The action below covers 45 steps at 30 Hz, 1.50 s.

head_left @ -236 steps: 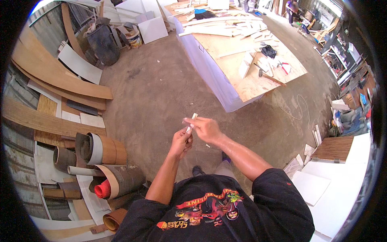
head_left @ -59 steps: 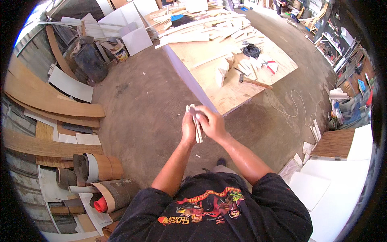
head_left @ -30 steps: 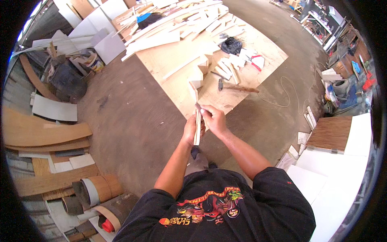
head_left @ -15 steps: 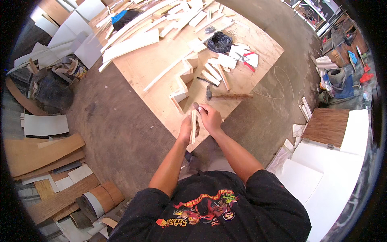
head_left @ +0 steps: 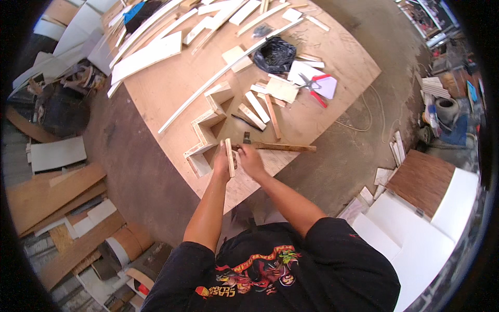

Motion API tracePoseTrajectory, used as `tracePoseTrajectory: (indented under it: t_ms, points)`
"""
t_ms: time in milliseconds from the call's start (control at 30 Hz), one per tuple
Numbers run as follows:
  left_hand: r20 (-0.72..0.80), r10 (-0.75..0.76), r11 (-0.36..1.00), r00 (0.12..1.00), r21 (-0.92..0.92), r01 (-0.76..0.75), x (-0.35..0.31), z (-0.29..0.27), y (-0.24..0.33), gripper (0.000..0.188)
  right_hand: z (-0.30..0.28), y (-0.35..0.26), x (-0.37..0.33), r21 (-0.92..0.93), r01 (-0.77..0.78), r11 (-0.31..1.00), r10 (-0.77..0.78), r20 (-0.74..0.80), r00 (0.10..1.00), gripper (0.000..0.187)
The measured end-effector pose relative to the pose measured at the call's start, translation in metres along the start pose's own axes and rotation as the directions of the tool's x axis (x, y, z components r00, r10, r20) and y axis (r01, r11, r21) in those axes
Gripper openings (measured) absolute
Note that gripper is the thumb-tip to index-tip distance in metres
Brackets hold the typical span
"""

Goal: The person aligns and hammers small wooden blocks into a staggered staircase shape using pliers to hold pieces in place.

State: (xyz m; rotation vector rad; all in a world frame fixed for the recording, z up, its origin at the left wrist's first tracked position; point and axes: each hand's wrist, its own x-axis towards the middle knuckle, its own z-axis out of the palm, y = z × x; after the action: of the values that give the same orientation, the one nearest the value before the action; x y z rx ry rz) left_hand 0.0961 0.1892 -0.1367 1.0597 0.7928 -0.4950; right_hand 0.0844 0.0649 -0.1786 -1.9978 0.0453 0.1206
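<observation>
My left hand grips a short flat wooden board, held on edge with its narrow side toward me. Beside it my right hand is closed, its fingers near the board's right face. A small dark end shows by those fingers, but its kind cannot be made out. Just beyond the right hand lies a hammer with a wooden handle. To the left of the hammer, past my left hand, a zigzag stepped wooden frame rests on the worktable.
The wooden worktable carries long strips and a pale board. Red-handled pliers and a black plastic bag lie toward its right side, near short wood strips. Offcuts are piled at left; white panels stand at right.
My view has shifted, and both hands are farther left over the table, closer to the stepped frame. The right hand has turned and dropped lower against the board; its brown, stick-like thing is now mostly hidden.
</observation>
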Motion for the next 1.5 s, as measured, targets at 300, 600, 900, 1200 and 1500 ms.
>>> tracePoseTrajectory:
  t_ms: [300,600,900,1200,1500]
  points:
    - [0.239,-0.087,0.984,0.967,-0.133,0.122,0.018,0.071,0.02,0.043,-0.093,0.01,0.056,0.113,-0.015,0.993,0.025,-0.084,0.996,0.031]
    - [0.192,-0.122,0.992,0.974,-0.012,0.126,0.02,0.098,0.022,0.038,-0.099,0.0,0.076,0.496,-0.095,0.863,0.064,0.079,0.995,0.028]
    - [0.297,-0.034,0.965,0.954,0.258,-0.046,-0.011,0.101,0.021,0.039,-0.136,-0.009,0.087,0.667,-0.446,0.597,0.389,0.246,0.888,0.032]
    - [0.46,-0.056,0.991,0.886,-0.08,0.104,-0.034,0.071,0.003,0.037,-0.129,-0.051,0.032,0.698,-0.347,0.626,0.171,0.312,0.935,0.026]
    - [0.343,0.388,0.858,0.855,0.205,-0.471,-0.097,0.039,-0.018,0.032,-0.114,-0.098,-0.01,0.393,0.016,0.92,-0.012,-0.013,1.0,0.026]
